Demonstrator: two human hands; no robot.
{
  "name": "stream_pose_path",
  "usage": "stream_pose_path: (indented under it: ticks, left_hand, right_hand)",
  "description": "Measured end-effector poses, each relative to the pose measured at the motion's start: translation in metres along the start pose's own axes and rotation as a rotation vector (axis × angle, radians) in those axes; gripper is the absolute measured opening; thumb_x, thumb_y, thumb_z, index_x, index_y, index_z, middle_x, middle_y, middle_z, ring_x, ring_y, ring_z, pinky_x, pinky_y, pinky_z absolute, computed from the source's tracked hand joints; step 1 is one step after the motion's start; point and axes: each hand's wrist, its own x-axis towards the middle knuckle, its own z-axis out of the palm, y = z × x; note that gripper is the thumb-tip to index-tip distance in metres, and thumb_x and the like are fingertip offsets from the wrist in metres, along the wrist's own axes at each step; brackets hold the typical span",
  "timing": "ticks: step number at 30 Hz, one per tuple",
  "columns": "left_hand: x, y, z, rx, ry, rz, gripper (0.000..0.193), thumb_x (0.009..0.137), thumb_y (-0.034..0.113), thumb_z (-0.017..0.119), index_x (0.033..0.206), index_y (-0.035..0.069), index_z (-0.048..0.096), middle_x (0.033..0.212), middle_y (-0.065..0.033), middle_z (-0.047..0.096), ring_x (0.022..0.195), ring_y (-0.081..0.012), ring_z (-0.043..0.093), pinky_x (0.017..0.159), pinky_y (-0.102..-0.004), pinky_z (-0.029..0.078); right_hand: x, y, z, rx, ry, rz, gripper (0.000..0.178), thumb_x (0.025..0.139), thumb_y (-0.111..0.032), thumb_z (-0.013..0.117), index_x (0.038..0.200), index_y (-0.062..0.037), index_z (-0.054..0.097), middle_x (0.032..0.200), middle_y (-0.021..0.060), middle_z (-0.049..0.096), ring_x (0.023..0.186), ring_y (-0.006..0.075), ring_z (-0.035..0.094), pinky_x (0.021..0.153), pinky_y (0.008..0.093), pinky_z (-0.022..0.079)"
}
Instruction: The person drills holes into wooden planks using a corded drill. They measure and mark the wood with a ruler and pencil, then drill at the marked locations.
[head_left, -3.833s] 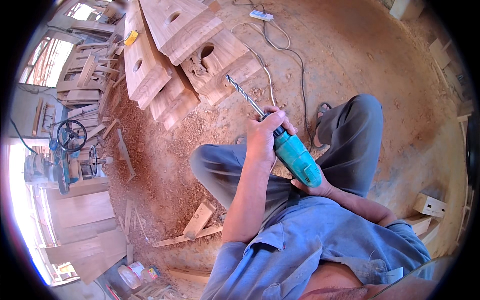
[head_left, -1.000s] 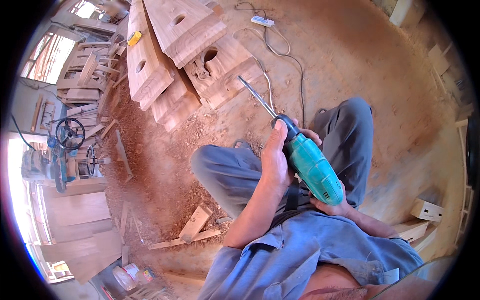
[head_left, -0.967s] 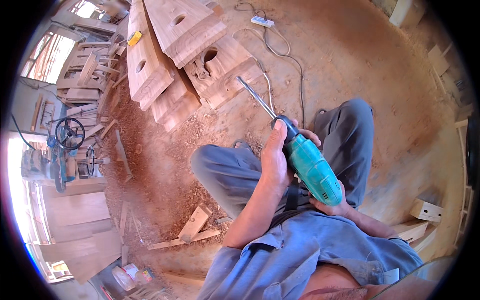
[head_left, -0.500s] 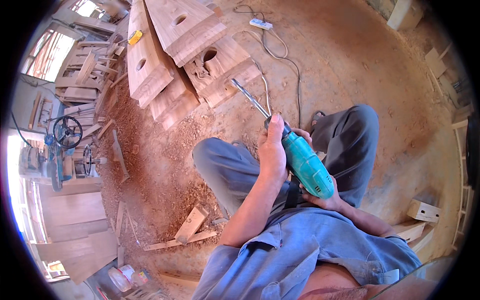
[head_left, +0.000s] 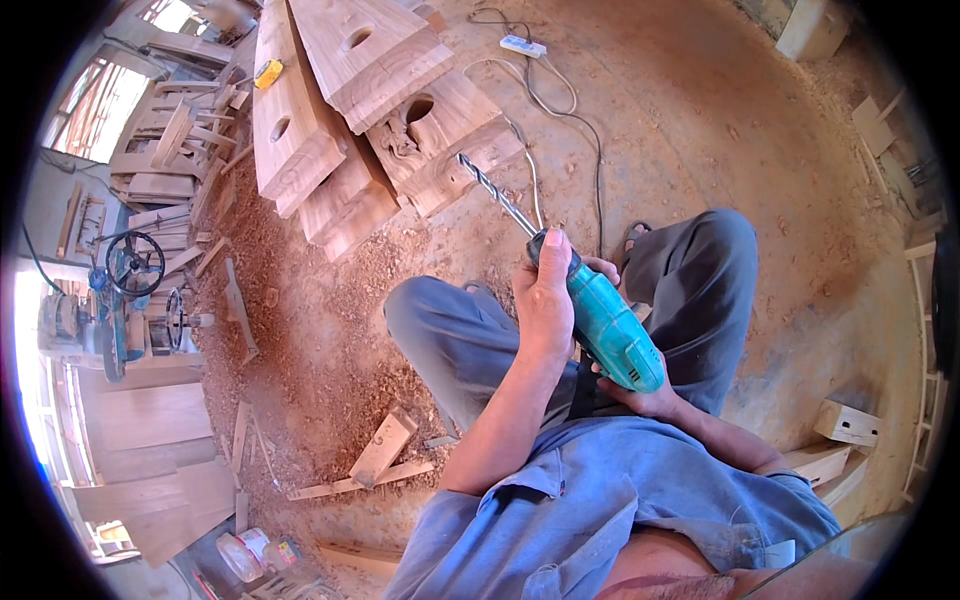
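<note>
A teal power drill (head_left: 612,330) lies at a slant over my lap, its long spiral bit (head_left: 494,193) pointing away and to the left. Round the black front end of the drill wraps my left hand (head_left: 547,305), thumb laid along the top. My right hand (head_left: 648,398) grips the drill's rear from below; the drill body hides most of its fingers. Beyond the bit's tip are stacked thick wooden beams (head_left: 372,62) with round-ended holes. The tip appears over the end of the nearest right beam (head_left: 450,155); I cannot tell whether they touch.
A yellow tape measure (head_left: 268,73) rests on the left beam. A white power strip (head_left: 523,46) with cables lies on the dusty floor. Wood offcuts (head_left: 384,447) and shavings are at left, near a blue machine with a handwheel (head_left: 135,266). Holed timber (head_left: 847,423) sits at right.
The drill has shifted slightly, its bit tip moving a little up and left. The bit's spiral grooves, smooth-looking before, now show clearly. Both hands keep their hold.
</note>
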Motion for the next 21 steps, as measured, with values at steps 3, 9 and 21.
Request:
stream_pose_path:
  ticks: [3,9,21]
  left_hand:
    - [0.0,0.002,0.0,0.018,0.003,-0.005,0.046,0.102,0.052,0.055,0.093,0.006,0.05,0.079,-0.0217,0.07,0.068,-0.027,0.07,0.06,-0.0373,0.059]
    - [0.003,-0.001,-0.004,-0.042,0.022,-0.005,0.044,0.101,0.049,0.057,0.094,0.006,0.051,0.079,-0.0214,0.07,0.069,-0.0286,0.07,0.06,-0.0388,0.059]
    - [0.01,-0.007,-0.01,0.02,0.065,0.005,0.038,0.102,0.043,0.06,0.091,0.008,0.051,0.079,-0.0197,0.07,0.069,-0.0269,0.071,0.061,-0.0381,0.059]
  right_hand:
    - [0.001,0.002,0.0,0.027,-0.02,0.011,0.028,0.08,-0.01,0.082,0.104,-0.003,0.069,0.093,0.0094,0.072,0.08,0.019,0.069,0.073,0.0329,0.055]
    - [0.005,0.003,0.002,0.033,-0.052,-0.006,0.03,0.08,-0.009,0.081,0.108,-0.0029,0.07,0.097,0.0102,0.074,0.084,0.0199,0.071,0.077,0.0334,0.055]
    - [0.012,0.022,0.005,0.15,-0.154,0.086,0.043,0.083,-0.004,0.078,0.124,-0.0035,0.063,0.11,0.007,0.073,0.101,0.0164,0.068,0.091,0.0332,0.054]
